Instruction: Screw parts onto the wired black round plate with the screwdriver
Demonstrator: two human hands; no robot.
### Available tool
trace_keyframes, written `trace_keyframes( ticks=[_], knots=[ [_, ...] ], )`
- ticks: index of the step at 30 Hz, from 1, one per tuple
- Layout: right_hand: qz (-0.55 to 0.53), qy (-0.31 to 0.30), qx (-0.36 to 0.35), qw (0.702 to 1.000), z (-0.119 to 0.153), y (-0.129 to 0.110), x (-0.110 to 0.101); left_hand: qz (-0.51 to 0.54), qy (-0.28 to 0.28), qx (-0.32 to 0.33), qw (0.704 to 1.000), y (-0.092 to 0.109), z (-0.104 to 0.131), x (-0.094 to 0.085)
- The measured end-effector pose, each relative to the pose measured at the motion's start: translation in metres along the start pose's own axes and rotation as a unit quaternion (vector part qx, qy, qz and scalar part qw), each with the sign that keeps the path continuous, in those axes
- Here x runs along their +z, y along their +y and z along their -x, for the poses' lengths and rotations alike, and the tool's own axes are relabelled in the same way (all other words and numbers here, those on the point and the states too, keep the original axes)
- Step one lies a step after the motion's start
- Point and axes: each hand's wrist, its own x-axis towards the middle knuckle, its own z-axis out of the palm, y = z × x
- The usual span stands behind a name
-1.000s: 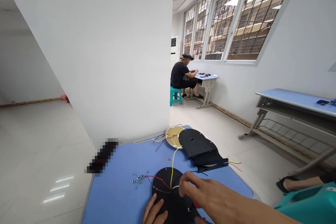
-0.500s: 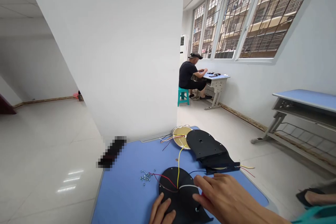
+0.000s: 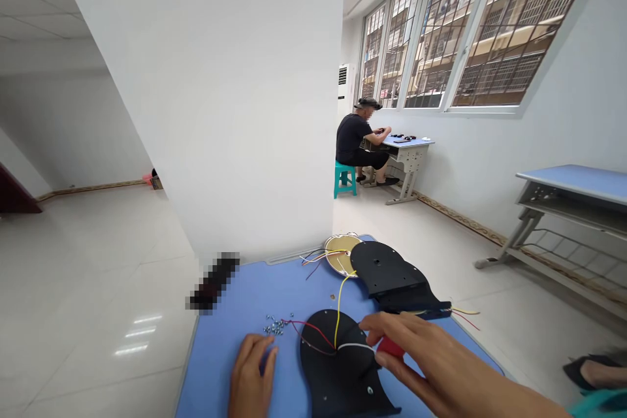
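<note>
My left hand is on the blue desktop, its fingertips at the near edge of a small pile of silver screws; whether a screw is between them is too small to tell. My right hand grips a red-handled tool over the right side of a black curved plate. Red, yellow, white and dark wires come out of the plate's middle. One silver screw shows near its lower right part.
Behind lie more black plates and a round gold-coloured disc with wires. A pixelated dark object is at the desk's left edge. A person sits at a far desk; another desk stands right.
My left hand has left the black plate and moved left and up to the screws. My right hand has raised the red-handled tool off the screw in the plate.
</note>
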Motion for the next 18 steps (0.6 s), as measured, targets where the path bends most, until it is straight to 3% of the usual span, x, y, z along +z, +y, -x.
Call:
trace_keyframes(
  ticks=[4,9,15,18],
  knots=[
    [-0.049,-0.005,0.038,0.998,0.000,-0.007,-0.010,-0.053,-0.049,0.007,0.997,-0.014,-0.022,-0.004],
    [-0.084,-0.011,0.048,0.995,-0.005,-0.015,-0.009,-0.038,-0.060,0.013,0.997,-0.004,-0.023,-0.001],
    [-0.148,-0.009,0.040,0.988,-0.014,-0.022,-0.004,0.164,-0.089,-0.040,0.982,0.030,-0.001,-0.001],
    [-0.153,-0.016,0.021,0.988,-0.019,-0.024,-0.003,0.226,-0.075,-0.057,0.970,0.041,0.011,0.005]
  ],
)
